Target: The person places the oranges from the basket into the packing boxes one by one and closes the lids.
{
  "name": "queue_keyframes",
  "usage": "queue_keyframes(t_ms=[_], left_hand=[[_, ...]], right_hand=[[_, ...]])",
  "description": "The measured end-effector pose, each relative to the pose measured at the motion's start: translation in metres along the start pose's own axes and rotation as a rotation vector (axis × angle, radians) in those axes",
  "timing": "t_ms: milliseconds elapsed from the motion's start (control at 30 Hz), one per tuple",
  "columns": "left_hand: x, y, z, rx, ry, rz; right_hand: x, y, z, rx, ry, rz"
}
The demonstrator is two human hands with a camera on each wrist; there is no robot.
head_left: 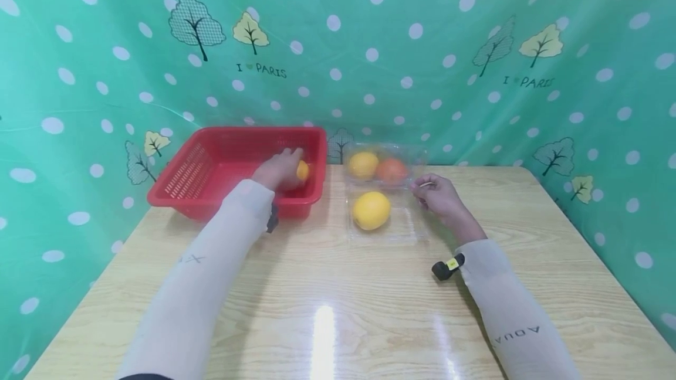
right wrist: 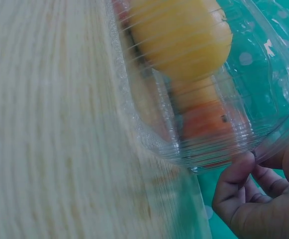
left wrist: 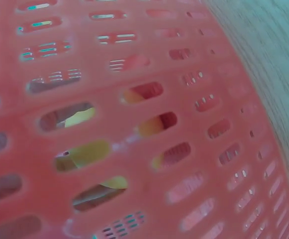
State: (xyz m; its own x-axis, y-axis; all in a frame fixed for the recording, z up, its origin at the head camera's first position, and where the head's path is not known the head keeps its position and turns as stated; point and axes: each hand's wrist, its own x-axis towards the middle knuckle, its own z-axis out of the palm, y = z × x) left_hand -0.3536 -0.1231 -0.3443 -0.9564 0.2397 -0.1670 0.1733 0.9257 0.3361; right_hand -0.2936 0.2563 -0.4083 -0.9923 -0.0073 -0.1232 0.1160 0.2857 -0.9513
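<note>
In the head view, my left hand (head_left: 282, 169) reaches into the red plastic basket (head_left: 185, 192) and grips a yellow-orange fruit (head_left: 303, 170) near its right wall. Only slivers of that fruit show through the slots of the basket wall (left wrist: 149, 189) in the left wrist view. My right hand (head_left: 438, 195) pinches the rim of a clear plastic clamshell box (right wrist: 184, 159) between thumb and fingers. One large yellow fruit (head_left: 371, 210) lies in the box's front half. A second yellow fruit (head_left: 364, 165) and an orange-red fruit (head_left: 392, 170) sit side by side in the back half.
A pale wooden table (head_left: 369, 286) carries the basket at the left and the clamshell box to its right. Behind them, close to the table's back edge, hangs a green dotted curtain (head_left: 412, 63). More of it hangs along both sides.
</note>
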Motion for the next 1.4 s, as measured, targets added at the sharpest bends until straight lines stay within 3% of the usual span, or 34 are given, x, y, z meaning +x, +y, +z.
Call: queue_keyframes(t_ms=[533, 1033, 1233, 1400], left_hand=[[-0.004, -0.001, -0.006, 0.065, -0.057, -0.023], [-0.006, -0.008, -0.004, 0.070, 0.157, 0.044], [-0.008, -0.004, -0.007, 0.089, 0.236, 0.093], [-0.020, 0.005, -0.013, 0.089, 0.267, 0.138]], right_hand=[[0.001, 0.002, -0.001, -0.001, 0.005, -0.003], [0.001, 0.002, 0.000, -0.015, 0.010, 0.001], [0.002, 0.003, -0.001, -0.018, 0.014, -0.006], [0.001, 0.002, 0.000, -0.012, 0.007, -0.003]])
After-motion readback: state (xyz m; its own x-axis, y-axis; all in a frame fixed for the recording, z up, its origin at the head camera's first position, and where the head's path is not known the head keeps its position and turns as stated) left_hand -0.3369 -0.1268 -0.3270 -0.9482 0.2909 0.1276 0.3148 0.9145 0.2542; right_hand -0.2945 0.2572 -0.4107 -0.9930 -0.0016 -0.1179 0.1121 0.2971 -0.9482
